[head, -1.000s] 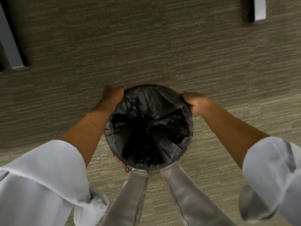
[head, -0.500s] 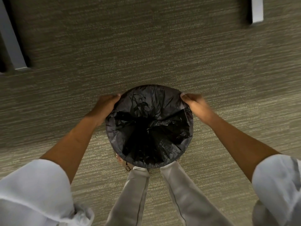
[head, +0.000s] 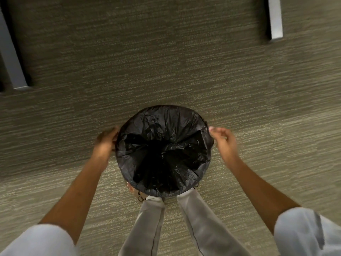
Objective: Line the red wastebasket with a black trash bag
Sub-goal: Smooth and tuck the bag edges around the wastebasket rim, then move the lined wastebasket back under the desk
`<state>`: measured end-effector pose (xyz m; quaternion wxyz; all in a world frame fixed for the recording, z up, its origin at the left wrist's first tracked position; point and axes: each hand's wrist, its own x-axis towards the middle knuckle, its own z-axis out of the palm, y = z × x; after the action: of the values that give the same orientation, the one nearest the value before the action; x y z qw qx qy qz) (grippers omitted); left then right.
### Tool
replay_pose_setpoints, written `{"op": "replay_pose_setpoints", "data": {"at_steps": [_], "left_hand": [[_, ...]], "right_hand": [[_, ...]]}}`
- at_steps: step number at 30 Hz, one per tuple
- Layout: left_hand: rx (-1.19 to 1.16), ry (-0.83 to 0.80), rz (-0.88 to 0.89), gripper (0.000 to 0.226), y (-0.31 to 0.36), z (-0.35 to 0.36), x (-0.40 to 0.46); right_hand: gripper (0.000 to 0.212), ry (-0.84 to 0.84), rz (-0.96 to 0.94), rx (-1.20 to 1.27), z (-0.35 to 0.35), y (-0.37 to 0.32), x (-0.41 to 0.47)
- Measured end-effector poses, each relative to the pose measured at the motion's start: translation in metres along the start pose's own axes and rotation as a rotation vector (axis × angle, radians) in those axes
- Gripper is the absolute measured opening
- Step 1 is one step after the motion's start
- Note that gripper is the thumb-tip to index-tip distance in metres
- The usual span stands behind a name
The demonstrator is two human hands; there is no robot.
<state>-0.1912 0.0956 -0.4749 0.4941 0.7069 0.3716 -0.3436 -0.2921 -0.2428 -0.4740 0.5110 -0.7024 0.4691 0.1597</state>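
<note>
- Striped grey-beige carpet [head: 184,71] covers the whole floor around and beyond the grip.
- A grey furniture leg [head: 11,58] stands far left of the grip; another [head: 275,17] stands far right.
- Light grey trouser legs [head: 201,224] and white rolled sleeves [head: 304,233] sit nearest the camera.

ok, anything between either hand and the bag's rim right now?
Nothing visible. The left hand sits against the left edge of the black trash bag, and the right hand is at its right edge, fingers near the folded-over rim. Only carpet surrounds the bag-covered wastebasket; the person's legs are on the near side.
</note>
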Motion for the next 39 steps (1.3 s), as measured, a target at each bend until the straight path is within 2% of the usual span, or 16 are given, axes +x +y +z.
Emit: {"op": "replay_pose_setpoints", "data": {"at_steps": [4,6,13,21,23,26,28,30,32,34,38,39], "left_hand": [[0.015,0.000,0.087,0.023,-0.022,-0.005,-0.027],[0.015,0.025,0.113,0.018,-0.029,-0.007,-0.033],[-0.051,0.077,0.162,0.026,-0.015,-0.002,-0.036],[-0.100,0.052,0.229,0.024,0.056,0.024,-0.022],[-0.124,0.018,0.314,0.031,0.077,0.035,-0.022],[-0.116,-0.026,0.396,0.024,0.096,0.049,-0.027],[-0.090,-0.059,0.413,0.022,0.100,0.055,-0.029],[-0.093,-0.060,0.396,0.031,0.098,0.062,-0.029],[-0.105,-0.047,0.365,0.037,0.094,0.069,-0.029],[-0.091,-0.027,0.354,0.041,0.089,0.075,-0.030],[-0.047,-0.013,0.321,0.051,0.077,0.076,-0.029],[-0.032,-0.017,0.315,0.055,0.074,0.075,-0.029]], "right_hand": [[0.021,-0.149,0.005,-0.300,0.000,0.029,-0.031],[0.015,-0.161,-0.033,-0.358,0.004,0.038,-0.037],[0.014,-0.130,0.020,-0.164,0.003,0.034,-0.028],[0.024,-0.080,0.133,0.198,-0.029,0.006,0.008],[0.022,-0.036,0.138,0.292,-0.046,-0.009,0.019],[0.018,0.061,0.172,0.414,-0.072,-0.028,0.041],[0.021,0.160,0.195,0.503,-0.087,-0.036,0.063],[0.019,0.249,0.233,0.559,-0.099,-0.047,0.080],[0.034,0.348,0.244,0.626,-0.109,-0.056,0.103],[0.051,0.359,0.226,0.714,-0.115,-0.069,0.127],[0.062,0.284,0.200,0.698,-0.121,-0.087,0.171],[0.055,0.279,0.146,0.522,-0.119,-0.093,0.168]]}}
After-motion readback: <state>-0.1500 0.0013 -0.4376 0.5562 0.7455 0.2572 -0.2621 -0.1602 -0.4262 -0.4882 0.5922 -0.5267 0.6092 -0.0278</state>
